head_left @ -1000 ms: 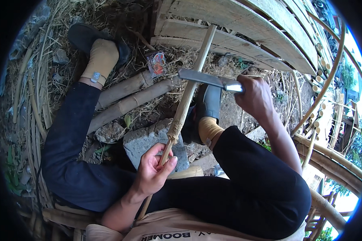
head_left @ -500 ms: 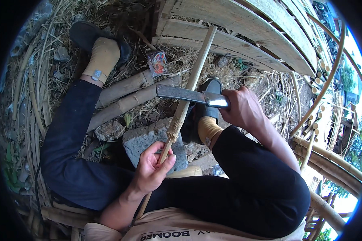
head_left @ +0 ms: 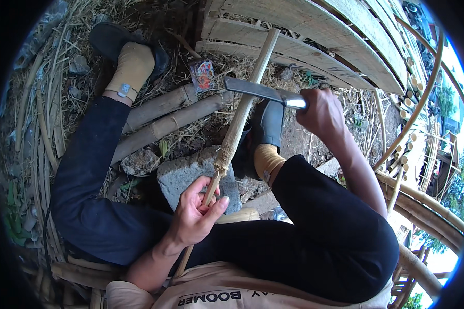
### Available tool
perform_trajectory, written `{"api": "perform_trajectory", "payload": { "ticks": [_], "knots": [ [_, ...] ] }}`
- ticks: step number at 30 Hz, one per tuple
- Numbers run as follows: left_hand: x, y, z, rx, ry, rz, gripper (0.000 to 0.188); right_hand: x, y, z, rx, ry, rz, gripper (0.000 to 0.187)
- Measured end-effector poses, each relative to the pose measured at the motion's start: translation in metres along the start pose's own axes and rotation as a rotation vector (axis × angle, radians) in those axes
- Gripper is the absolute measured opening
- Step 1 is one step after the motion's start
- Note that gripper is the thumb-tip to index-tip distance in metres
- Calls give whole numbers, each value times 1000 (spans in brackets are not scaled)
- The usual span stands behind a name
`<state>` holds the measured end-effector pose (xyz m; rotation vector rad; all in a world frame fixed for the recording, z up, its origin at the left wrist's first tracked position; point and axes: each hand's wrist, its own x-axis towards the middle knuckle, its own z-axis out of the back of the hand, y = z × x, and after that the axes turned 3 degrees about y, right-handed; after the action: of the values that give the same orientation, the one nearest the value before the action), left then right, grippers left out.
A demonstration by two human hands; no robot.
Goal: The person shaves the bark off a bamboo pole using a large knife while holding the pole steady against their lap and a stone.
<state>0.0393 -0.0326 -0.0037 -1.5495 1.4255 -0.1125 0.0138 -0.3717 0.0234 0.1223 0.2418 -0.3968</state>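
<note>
A long pale bamboo strip (head_left: 237, 129) slants from my lap up and away to the right, with a rough, frayed node partway along. My left hand (head_left: 197, 213) is closed around its narrower part, just below that node. My right hand (head_left: 322, 114) grips a broad-bladed knife (head_left: 258, 91), its handle mostly hidden in the fist. The flat dark blade lies across the upper part of the strip and points left. Whether its edge bites into the bamboo, I cannot tell.
A grey concrete block (head_left: 188, 177) sits below the strip, between my legs. Bamboo poles (head_left: 170, 126) lie on straw-littered ground beside a crumpled wrapper (head_left: 202, 75). A slatted wooden panel (head_left: 304, 31) rises at the far side. Bamboo rails (head_left: 423, 208) stand at right.
My right hand and the knife have moved farther up the strip, away from me and slightly right. The left hand keeps its hold in nearly the same place.
</note>
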Motion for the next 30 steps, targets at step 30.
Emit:
{"api": "perform_trajectory", "payload": {
  "ticks": [30],
  "knots": [
    [0,8,3,-89,33,-4,16,-11,23,0,73,124,34,15]
  ]
}}
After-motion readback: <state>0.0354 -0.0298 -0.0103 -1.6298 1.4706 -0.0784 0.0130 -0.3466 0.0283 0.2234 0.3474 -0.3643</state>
